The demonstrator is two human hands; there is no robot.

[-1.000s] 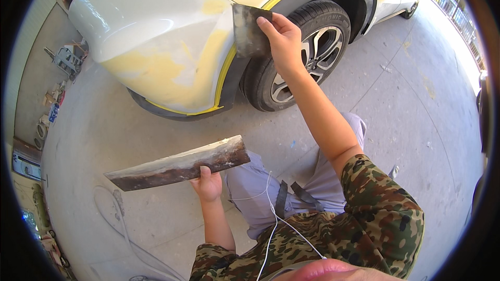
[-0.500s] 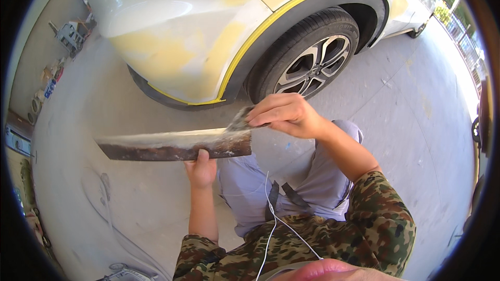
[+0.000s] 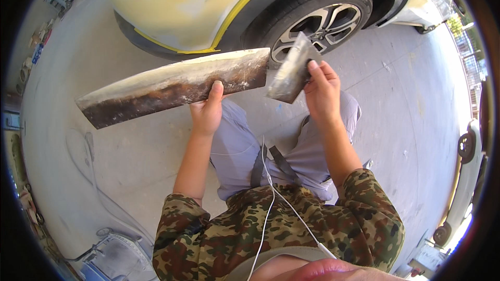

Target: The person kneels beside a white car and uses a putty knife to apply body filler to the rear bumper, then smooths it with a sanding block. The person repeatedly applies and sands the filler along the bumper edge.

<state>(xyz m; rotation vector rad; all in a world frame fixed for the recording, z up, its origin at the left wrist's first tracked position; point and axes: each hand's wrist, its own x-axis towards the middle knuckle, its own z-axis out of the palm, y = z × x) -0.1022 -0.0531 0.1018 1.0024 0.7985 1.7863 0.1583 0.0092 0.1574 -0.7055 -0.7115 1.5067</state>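
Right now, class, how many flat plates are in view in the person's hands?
2: the long plate in the left hand, and the small plate in the right hand. Neither hand seems to hide another.

Head-worn fisheye view, looking down, near both hands (image 3: 207, 110) (image 3: 324, 93)

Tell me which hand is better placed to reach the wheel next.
Likely the right hand: its scraper overlaps the wheel in this view, while the left hand, farther from it, holds the long board.
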